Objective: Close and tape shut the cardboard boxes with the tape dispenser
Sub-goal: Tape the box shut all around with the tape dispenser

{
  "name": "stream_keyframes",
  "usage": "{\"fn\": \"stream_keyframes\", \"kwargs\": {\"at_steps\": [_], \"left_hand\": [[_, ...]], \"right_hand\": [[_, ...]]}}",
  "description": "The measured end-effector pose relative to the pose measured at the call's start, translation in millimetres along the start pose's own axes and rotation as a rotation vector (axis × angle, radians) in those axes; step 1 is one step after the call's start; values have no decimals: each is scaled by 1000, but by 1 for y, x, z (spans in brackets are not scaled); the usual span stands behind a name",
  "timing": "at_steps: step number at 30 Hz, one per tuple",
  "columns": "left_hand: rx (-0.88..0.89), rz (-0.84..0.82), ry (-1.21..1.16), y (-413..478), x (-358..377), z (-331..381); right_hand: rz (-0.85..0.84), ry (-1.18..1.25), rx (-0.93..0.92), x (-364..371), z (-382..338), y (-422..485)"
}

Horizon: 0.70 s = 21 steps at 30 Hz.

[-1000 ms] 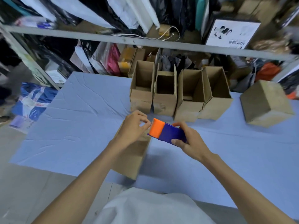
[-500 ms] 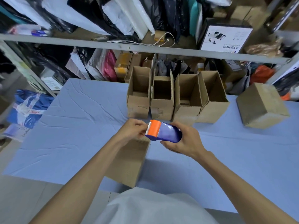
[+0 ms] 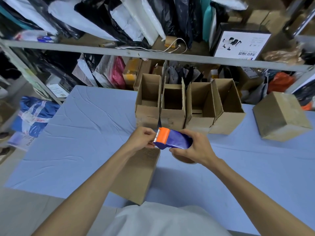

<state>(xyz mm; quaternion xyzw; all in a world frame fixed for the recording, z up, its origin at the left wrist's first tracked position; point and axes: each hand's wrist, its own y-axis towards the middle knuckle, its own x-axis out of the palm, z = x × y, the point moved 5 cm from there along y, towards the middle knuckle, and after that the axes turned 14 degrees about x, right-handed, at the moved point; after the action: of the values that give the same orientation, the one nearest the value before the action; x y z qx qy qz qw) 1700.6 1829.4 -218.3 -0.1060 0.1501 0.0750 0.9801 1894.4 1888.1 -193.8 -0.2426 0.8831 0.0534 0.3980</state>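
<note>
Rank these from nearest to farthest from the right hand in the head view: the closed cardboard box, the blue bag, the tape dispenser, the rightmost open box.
1. Tape dispenser, held in the right hand.
2. Rightmost open box, just behind it.
3. Closed cardboard box, far right on the table.
4. Blue bag, off the table, far left.

**Dispenser in hand, boxes spread around it**

The tape dispenser (image 3: 172,139), blue-bodied with an orange head and a toothed blade, was held nearly level above the table. The right hand (image 3: 196,149) gripped its body and the left hand (image 3: 141,140) pinched at the blade end. At 12 o'clock from it stood a row of four open boxes (image 3: 197,121), flaps upright, side by side. A closed box (image 3: 281,116) sat apart at 2 o'clock. A brown box (image 3: 136,174) lay at 7 o'clock, partly hidden by the forearms.
</note>
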Motion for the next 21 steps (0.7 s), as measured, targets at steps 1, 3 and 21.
{"fn": "stream_keyframes", "kwargs": {"at_steps": [1, 3, 21], "left_hand": [[-6, 11, 18, 0, -1, -1], [-8, 23, 88, 2, -1, -5], [-4, 34, 135, 6, -12, -27]], "right_hand": [[-16, -18, -4, 2, 1, 2], [-46, -52, -7, 7, 3, 5], [-51, -250, 142, -27, 53, -25]]}}
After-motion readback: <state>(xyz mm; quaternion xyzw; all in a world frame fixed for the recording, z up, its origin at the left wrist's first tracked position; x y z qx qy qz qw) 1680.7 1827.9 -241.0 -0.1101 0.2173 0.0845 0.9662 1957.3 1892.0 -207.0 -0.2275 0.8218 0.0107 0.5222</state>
